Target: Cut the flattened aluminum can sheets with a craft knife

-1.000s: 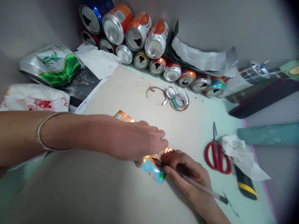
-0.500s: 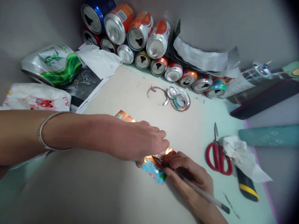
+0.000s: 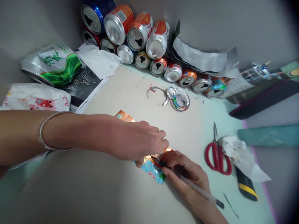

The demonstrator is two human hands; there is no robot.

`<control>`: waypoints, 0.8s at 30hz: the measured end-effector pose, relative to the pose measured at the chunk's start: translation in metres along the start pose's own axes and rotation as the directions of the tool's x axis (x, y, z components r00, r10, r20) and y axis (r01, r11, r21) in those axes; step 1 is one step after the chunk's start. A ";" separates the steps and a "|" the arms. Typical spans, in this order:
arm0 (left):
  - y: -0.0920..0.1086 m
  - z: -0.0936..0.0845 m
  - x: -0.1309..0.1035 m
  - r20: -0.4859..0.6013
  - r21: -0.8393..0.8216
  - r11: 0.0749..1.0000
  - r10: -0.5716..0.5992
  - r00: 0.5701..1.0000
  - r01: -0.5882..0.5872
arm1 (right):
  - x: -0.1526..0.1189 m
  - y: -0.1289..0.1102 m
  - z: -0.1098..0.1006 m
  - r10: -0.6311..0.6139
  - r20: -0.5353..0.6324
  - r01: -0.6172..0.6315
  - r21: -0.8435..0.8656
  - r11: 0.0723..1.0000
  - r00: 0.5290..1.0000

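A sheet of printed aluminium cut from a drink can, orange at one end and light blue at the other, lies on the pale board. Across its middle is my left hand, fingers curled and pressed onto it, hiding much of it; the thumb shows at the lower edge. My right hand grips a pen with a clear barrel and black grip. The pen's tip touches or hovers just over the sheet, close beside my left hand.
Drink cans are stacked along the back wall, with curved metal sheets beside them. Cut can ends lie on the board. At right are red-handled scissors, crumpled tissue and a black-yellow handle. A crushed can sits left.
My right hand and the pen have shifted slightly left, the pen's tip moving a little along the sheet toward my left hand. My left hand stays almost still.
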State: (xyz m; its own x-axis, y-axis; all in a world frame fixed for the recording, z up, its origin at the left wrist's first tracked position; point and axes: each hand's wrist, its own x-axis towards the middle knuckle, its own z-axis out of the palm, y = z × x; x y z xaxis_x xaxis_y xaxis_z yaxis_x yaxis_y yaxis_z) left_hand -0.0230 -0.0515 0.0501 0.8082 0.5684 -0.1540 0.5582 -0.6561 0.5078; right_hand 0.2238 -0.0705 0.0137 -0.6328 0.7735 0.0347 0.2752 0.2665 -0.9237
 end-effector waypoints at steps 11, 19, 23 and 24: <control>0.002 -0.005 0.002 0.035 -0.036 0.998 -0.058 0.998 0.059 | -0.004 0.010 -0.012 0.158 -0.310 -0.070 0.277 0.958 0.937; 0.010 -0.013 0.009 0.079 -0.021 0.988 -0.149 0.986 0.151 | 0.002 0.016 -0.022 0.287 -0.245 -0.117 0.537 0.836 0.926; 0.015 -0.017 0.012 0.108 -0.002 0.983 -0.181 0.977 0.183 | 0.007 0.012 -0.022 0.302 -0.270 -0.106 0.559 0.823 0.914; 0.017 -0.018 0.013 0.116 0.000 0.982 -0.188 0.975 0.189 | 0.007 0.011 -0.022 0.289 -0.276 -0.097 0.549 0.830 0.917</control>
State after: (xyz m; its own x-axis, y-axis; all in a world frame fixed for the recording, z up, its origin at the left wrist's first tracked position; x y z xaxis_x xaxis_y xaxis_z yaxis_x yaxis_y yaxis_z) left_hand -0.0068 -0.0464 0.0716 0.7053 0.6199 -0.3439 0.7009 -0.5370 0.4694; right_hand 0.2384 -0.0495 0.0124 -0.3011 0.9447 -0.1301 -0.1078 -0.1693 -0.9797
